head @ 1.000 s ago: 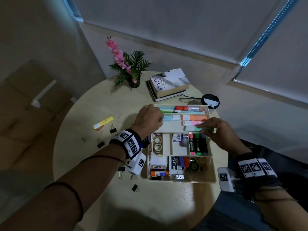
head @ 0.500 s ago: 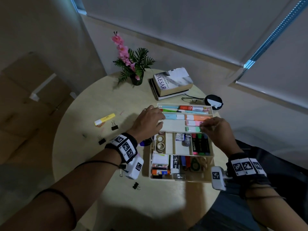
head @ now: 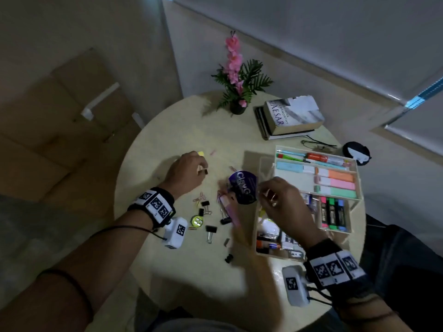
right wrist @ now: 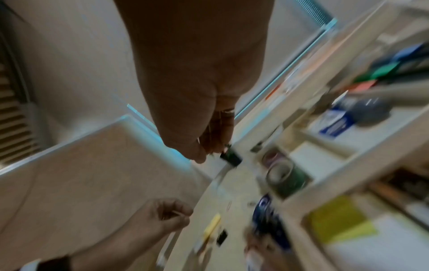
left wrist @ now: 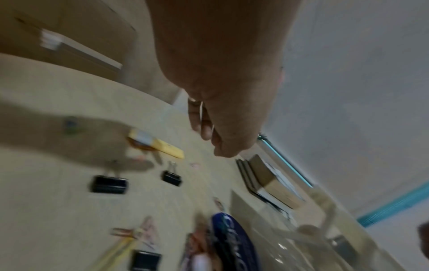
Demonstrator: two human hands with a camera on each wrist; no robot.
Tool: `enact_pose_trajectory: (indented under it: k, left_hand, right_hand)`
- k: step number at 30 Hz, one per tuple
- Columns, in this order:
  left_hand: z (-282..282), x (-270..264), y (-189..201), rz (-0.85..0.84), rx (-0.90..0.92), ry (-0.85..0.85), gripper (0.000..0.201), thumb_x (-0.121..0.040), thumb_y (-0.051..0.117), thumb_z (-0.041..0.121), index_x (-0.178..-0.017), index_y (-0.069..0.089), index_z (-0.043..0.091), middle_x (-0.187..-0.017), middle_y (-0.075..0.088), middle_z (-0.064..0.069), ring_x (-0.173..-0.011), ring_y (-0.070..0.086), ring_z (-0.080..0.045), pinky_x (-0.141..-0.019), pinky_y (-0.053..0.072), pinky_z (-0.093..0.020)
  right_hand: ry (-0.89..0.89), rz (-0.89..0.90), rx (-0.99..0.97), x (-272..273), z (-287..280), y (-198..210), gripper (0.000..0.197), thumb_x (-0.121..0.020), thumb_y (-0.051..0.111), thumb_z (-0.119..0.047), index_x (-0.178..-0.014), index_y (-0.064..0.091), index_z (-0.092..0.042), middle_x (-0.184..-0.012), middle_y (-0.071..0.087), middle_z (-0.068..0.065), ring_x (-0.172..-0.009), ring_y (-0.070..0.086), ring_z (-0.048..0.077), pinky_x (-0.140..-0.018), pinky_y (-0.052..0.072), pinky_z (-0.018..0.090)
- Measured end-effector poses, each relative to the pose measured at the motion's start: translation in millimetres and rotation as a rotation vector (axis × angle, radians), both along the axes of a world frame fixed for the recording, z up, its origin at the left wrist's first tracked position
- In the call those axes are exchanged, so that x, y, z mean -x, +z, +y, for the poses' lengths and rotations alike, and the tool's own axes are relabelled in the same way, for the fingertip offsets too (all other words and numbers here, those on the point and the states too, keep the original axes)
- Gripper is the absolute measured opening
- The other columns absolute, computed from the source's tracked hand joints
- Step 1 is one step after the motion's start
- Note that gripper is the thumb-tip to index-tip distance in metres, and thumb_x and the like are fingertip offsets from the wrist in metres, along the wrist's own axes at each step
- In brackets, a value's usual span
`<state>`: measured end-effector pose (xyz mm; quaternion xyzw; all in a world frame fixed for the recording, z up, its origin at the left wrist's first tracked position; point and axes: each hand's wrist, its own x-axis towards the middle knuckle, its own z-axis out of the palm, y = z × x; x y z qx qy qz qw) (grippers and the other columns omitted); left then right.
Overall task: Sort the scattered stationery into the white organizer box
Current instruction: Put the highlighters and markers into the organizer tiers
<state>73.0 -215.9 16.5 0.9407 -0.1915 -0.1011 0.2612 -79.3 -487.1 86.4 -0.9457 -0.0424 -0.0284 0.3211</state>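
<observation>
The white organizer box [head: 256, 226] stands at the table's right, its upper tray [head: 293, 183] holding pens and pastel highlighters. My left hand [head: 200, 167] hovers with curled fingers over a yellow highlighter [head: 201, 153] and a small black binder clip [head: 205, 172]. In the left wrist view the highlighter [left wrist: 160, 145] and the clip [left wrist: 171, 177] lie on the table, apart from the hand [left wrist: 213, 141]. My right hand [head: 263, 191] hangs over the box's left edge with fingers bunched; blur hides whether it holds anything. A pink highlighter [head: 231, 212] and a purple round tin [head: 243, 186] lie between the hands.
Binder clips [head: 211, 232], coloured paper clips [head: 199, 197] and a yellow-green sharpener [head: 197, 220] are scattered left of the box. A potted plant [head: 237, 92], stacked books [head: 290, 118], glasses [head: 316, 146] and a black round object [head: 356, 153] sit at the back.
My left hand left the box's rim and moved left over the yellow highlighter. My right hand drew away from the green highlighter in the tray to the box's left edge.
</observation>
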Motion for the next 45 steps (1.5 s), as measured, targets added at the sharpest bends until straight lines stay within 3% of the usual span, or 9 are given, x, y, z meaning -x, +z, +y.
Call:
enact_pose_trajectory:
  k: [5, 10, 15, 19, 25, 28, 35, 42, 45]
  left_hand:
    - [62.7, -15.2, -24.9, 0.059, -0.052, 0.168, 0.016, -0.085, 0.077, 0.011, -0.100, 0.077, 0.018, -0.108, 0.068, -0.007, -0.099, 0.069, -0.032, -0.083, 0.058, -0.040]
    - [85.6, -33.4, -45.4, 0.089, -0.047, 0.219, 0.020, -0.083, 0.077, 0.011, -0.098, 0.074, 0.023, -0.105, 0.066, -0.005, -0.096, 0.069, -0.030, -0.079, 0.059, -0.042]
    - [83.3, -56.9, -57.8, 0.098, -0.049, 0.162, 0.026, -0.083, 0.082, 0.016, -0.107, 0.074, 0.019, -0.111, 0.067, -0.006, -0.101, 0.067, -0.030, -0.081, 0.058, -0.042]
    - [77.3, -69.1, -66.7, 0.120, -0.057, 0.115, 0.029, -0.082, 0.085, 0.017, -0.107, 0.072, 0.015, -0.110, 0.071, -0.009, -0.101, 0.068, -0.031, -0.079, 0.056, -0.039]
    - [76.3, -75.8, -74.5, 0.103, 0.002, 0.105, 0.021, -0.085, 0.084, 0.021, -0.094, 0.066, 0.014, -0.096, 0.073, -0.009, -0.089, 0.068, -0.032, -0.064, 0.045, -0.032]
    - [78.4, -73.1, -72.5, 0.132, 0.078, 0.140, 0.022, -0.079, 0.086, 0.021, -0.092, 0.070, 0.015, -0.091, 0.074, -0.006, -0.084, 0.069, -0.029, -0.065, 0.054, -0.035]
    - [85.8, -19.2, -63.5, 0.204, 0.480, 0.319, 0.021, -0.074, 0.084, 0.003, -0.092, 0.076, 0.012, -0.079, 0.077, 0.004, -0.072, 0.073, -0.010, -0.064, 0.057, -0.023]
    - [53.5, 31.0, -19.9, 0.460, 0.785, 0.359, 0.020, -0.082, 0.077, -0.003, -0.093, 0.076, 0.015, -0.078, 0.074, 0.006, -0.066, 0.062, -0.005, -0.060, 0.049, -0.020]
    - [31.2, 42.8, -1.4, 0.531, 0.864, 0.297, 0.016, -0.086, 0.078, 0.000, -0.096, 0.077, 0.013, -0.079, 0.066, -0.003, -0.070, 0.055, -0.015, -0.064, 0.045, -0.028]
  right_hand:
    - [-0.047, 0.307, 0.059, -21.2, 74.6, -48.3, 0.033, -0.096, 0.058, -0.046, -0.094, 0.072, -0.016, -0.091, 0.074, 0.002, -0.077, 0.067, 0.019, -0.068, 0.054, 0.033]
    - [-0.210, 0.557, 0.125, -33.1, 107.5, -84.1, 0.039, -0.107, 0.043, -0.049, -0.094, 0.064, -0.020, -0.088, 0.072, 0.001, -0.084, 0.070, 0.025, -0.073, 0.052, 0.032]
    - [-0.085, 0.490, 0.372, -31.1, 117.0, -89.8, 0.030, -0.113, 0.038, -0.028, -0.125, 0.063, -0.016, -0.114, 0.071, 0.011, -0.101, 0.072, 0.028, -0.079, 0.059, 0.037]
    - [-0.104, 0.465, 0.410, -29.8, 120.5, -91.2, 0.026, -0.113, 0.044, -0.024, -0.126, 0.064, -0.012, -0.113, 0.070, 0.014, -0.098, 0.073, 0.031, -0.076, 0.058, 0.038]
    - [-0.284, 0.403, 0.239, -19.6, 116.3, -105.3, 0.026, -0.096, 0.070, -0.035, -0.109, 0.059, -0.015, -0.085, 0.072, 0.004, -0.069, 0.072, 0.028, -0.058, 0.060, 0.041]
    - [-0.334, 0.332, 0.117, -17.8, 114.1, -100.2, 0.021, -0.099, 0.065, -0.035, -0.102, 0.056, -0.016, -0.076, 0.066, -0.005, -0.060, 0.066, 0.017, -0.052, 0.056, 0.039]
    - [-0.502, 0.334, -0.273, 3.0, 93.5, -79.0, 0.033, -0.086, 0.082, -0.012, -0.106, 0.060, -0.026, -0.088, 0.072, -0.005, -0.079, 0.071, 0.007, -0.073, 0.064, 0.037]
    - [-0.513, 0.225, -0.434, 33.8, 79.3, -49.4, 0.043, -0.085, 0.085, -0.012, -0.111, 0.055, -0.027, -0.088, 0.070, 0.000, -0.074, 0.072, 0.013, -0.062, 0.062, 0.031]
    - [-0.522, 0.195, -0.495, 46.4, 66.7, -36.7, 0.047, -0.087, 0.083, -0.015, -0.121, 0.054, -0.030, -0.090, 0.071, -0.001, -0.073, 0.073, 0.018, -0.061, 0.064, 0.042]
